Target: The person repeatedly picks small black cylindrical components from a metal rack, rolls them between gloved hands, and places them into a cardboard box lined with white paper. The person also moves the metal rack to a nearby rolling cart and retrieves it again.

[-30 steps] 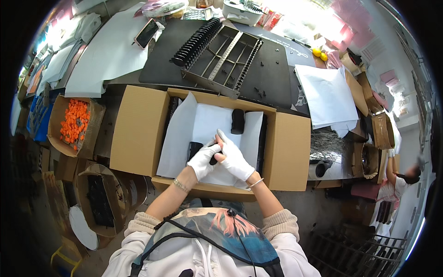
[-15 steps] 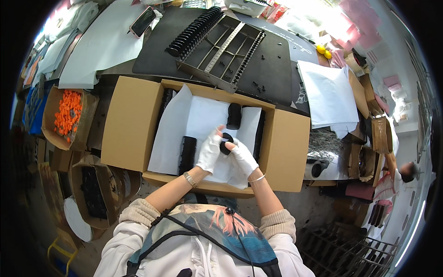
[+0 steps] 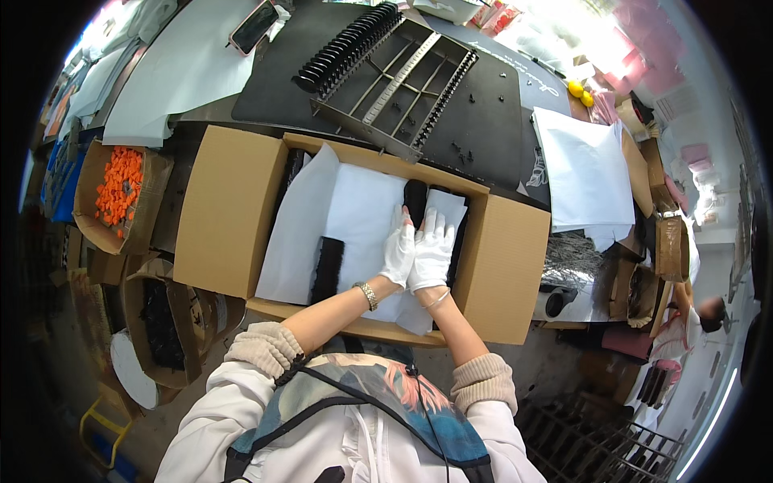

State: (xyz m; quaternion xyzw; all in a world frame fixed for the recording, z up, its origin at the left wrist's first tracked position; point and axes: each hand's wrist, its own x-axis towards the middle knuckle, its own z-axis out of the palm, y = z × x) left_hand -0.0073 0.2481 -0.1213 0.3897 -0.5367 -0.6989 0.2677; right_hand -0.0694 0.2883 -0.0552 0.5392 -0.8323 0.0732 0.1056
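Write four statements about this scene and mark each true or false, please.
1. The white-gloved left hand and right hand are over the open brown cardboard box. True.
2. The small orange pieces lie in a black bowl. False: they are in a brown cardboard carton.
3. The pink-edged phone is left of the grey metal rack. True.
4. The metal-link bracelet is beside the right hand. False: it is beside the left.

Hands (image 3: 433, 251): I'm wearing white gloves (image 3: 398, 256).
Bracelet (image 3: 368, 295): metallic links are showing.
Bangle (image 3: 437, 300): it's looking pale.
Sleeves (image 3: 197, 427): mine are ending in beige cuffs (image 3: 266, 350).
Apron (image 3: 346, 385): I'm wearing teal, pink.
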